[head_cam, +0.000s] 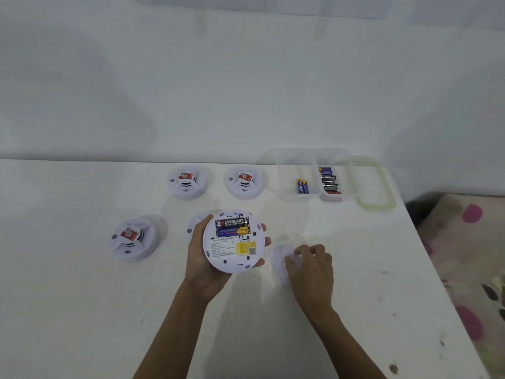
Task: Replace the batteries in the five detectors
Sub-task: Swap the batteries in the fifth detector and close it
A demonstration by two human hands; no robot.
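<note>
My left hand [199, 258] holds a white round detector [232, 250] upside down above the table. Its open battery bay shows a black Eveready battery [232, 223] above a blue one. My right hand [311, 265] rests on a white round cover plate [278, 258] lying flat on the table, fingers curled onto it. Three more detectors stand face up with red stickers: two at the back [187, 183] [244, 183] and one at the left [134, 237]. Another detector [196, 224] peeks out behind my left hand.
A clear two-part tray [314, 196] at the back right holds blue batteries [302, 186] in one part and dark ones [329, 181] in the other. A clear lid with a green rim [377, 203] lies beside it. The table's right edge [437, 269] borders a patterned cloth.
</note>
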